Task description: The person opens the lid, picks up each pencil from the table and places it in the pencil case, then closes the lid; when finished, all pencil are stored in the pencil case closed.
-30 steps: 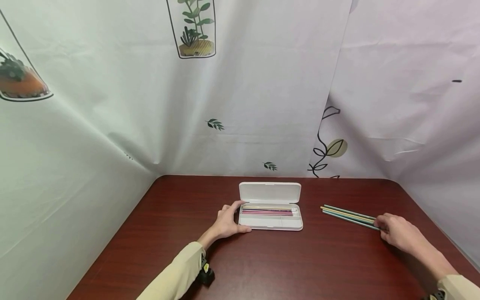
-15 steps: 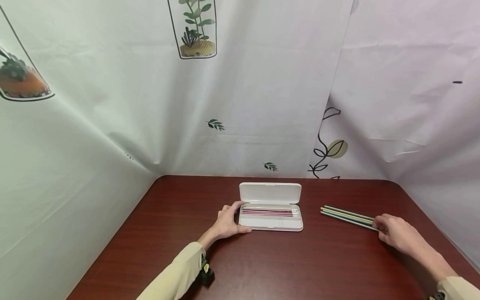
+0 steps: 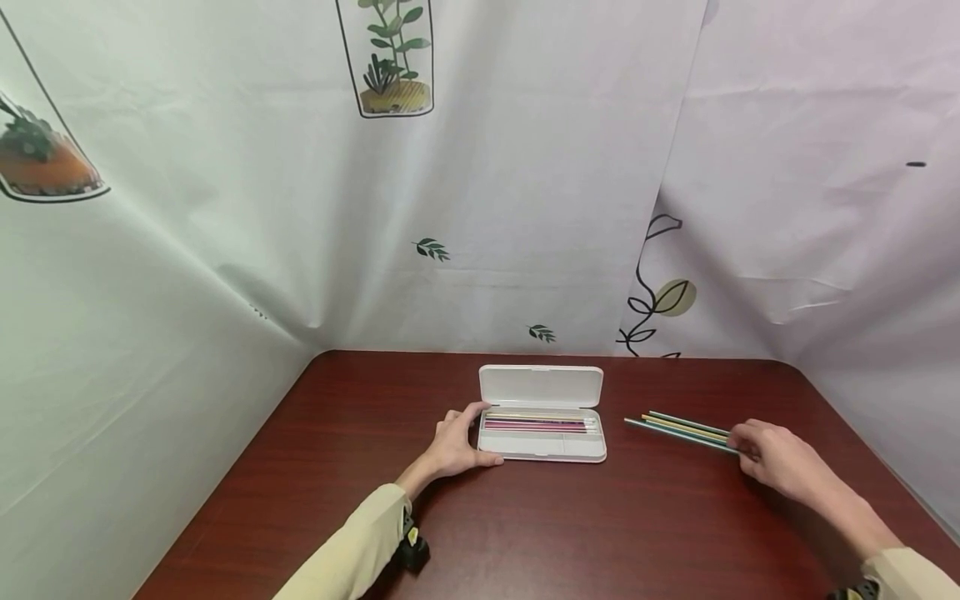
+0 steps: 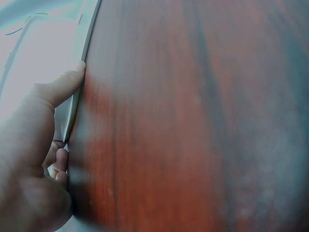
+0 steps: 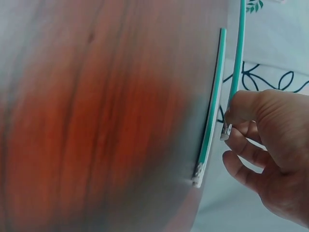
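Observation:
A white pencil case (image 3: 583, 447) lies with its lid (image 3: 540, 387) up, near the middle of the table. Several pink, dark and yellowish pencils (image 3: 532, 426) are in its back compartment; the front one shows bare. My left hand (image 3: 450, 447) holds the case's left end, thumb at the front edge and fingers at the back corner. To the right, my right hand (image 3: 783, 460) pinches a green pencil (image 5: 237, 58) near its eraser end. Another green pencil (image 5: 213, 104) lies on the table beside it. A yellow pencil (image 3: 678, 425) is also in this group, its far end hidden by the hand.
The dark red wooden table (image 3: 570, 533) runs back to a white printed curtain (image 3: 525, 208), which also hangs along both sides. A black wrist device (image 3: 412, 546) sits at the left sleeve.
My right hand has moved left a little, and the pinched green pencil has slid left past the others' ends. The left hand and the case have stayed in place.

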Available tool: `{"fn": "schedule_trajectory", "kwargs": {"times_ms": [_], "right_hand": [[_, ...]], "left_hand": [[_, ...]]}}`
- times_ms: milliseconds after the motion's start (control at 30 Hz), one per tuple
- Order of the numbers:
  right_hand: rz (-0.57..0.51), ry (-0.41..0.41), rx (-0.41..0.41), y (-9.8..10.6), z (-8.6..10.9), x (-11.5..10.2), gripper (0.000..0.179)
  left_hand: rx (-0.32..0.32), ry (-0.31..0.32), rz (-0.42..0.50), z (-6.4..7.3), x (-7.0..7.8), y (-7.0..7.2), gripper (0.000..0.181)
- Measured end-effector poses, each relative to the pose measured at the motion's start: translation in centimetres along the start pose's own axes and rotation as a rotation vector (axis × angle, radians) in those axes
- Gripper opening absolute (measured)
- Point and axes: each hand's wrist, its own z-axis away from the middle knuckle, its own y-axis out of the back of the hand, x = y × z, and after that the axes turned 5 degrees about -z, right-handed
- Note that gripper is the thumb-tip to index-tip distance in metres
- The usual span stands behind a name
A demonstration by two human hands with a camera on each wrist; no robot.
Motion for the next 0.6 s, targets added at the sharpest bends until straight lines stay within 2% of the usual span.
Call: {"fn": "schedule_trajectory", "kwargs": {"times_ms": [600], "right_hand": [[-0.017,0.093,0.004,-0.5,-2.6,-2.9,0.027]], "left_hand": [[-0.002,-0.006,0.003,0.1,0.1,0.1,0.087]]}}
